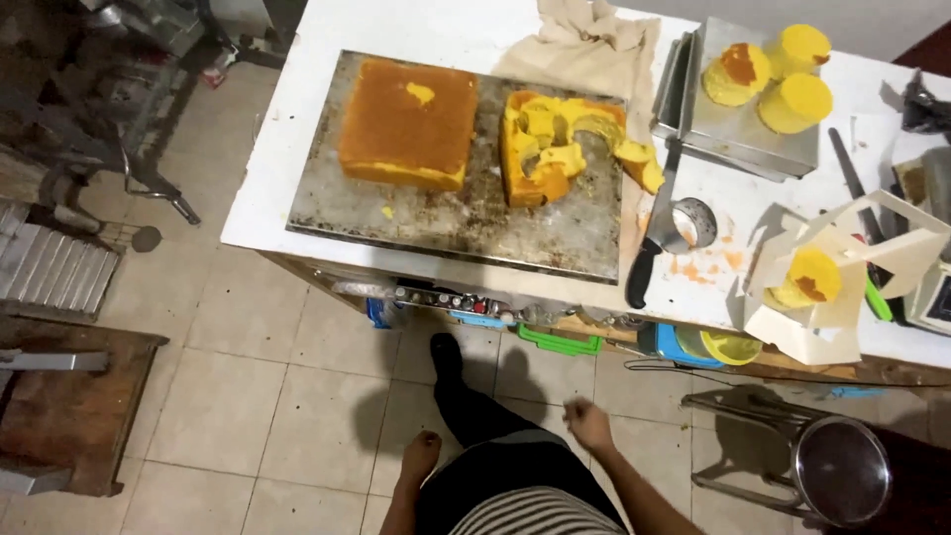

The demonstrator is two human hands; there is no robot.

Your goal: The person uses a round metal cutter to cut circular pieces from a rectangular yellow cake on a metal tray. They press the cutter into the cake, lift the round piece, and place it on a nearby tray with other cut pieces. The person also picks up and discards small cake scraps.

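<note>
Both hands are hanging low and empty, well short of the white table (297,188). Right hand (588,424) is curling loosely into a near-fist with nothing in it; left hand (420,458) is trailing with fingers drooping together, also holding nothing, though motion blur is making the exact finger spread hard to read.

Nearest thing to the right hand is the black-handled knife (654,233), lying on the table up and slightly right of that hand. Its long axis is running nearly straight away from the person, handle end pointing back toward the table's near edge and blade reaching toward the metal baking tin (758,134) with three round yellow cakes (783,74) on top. A round metal cutter (693,220) is sitting just beside the blade. Right hand is clearly the nearer one to the knife; left hand is lying closer to the large metal tray (466,223), which is carrying a whole square orange cake (408,124) and, beside it, a cut-up cake (555,149) with holes punched out.

An open white cardboard box (822,287) is holding another round piece. A stool (837,466) is standing by the right leg. Items under the table are sitting in shadow and are probably containers; the far right edge is cropping a scale-like object.
</note>
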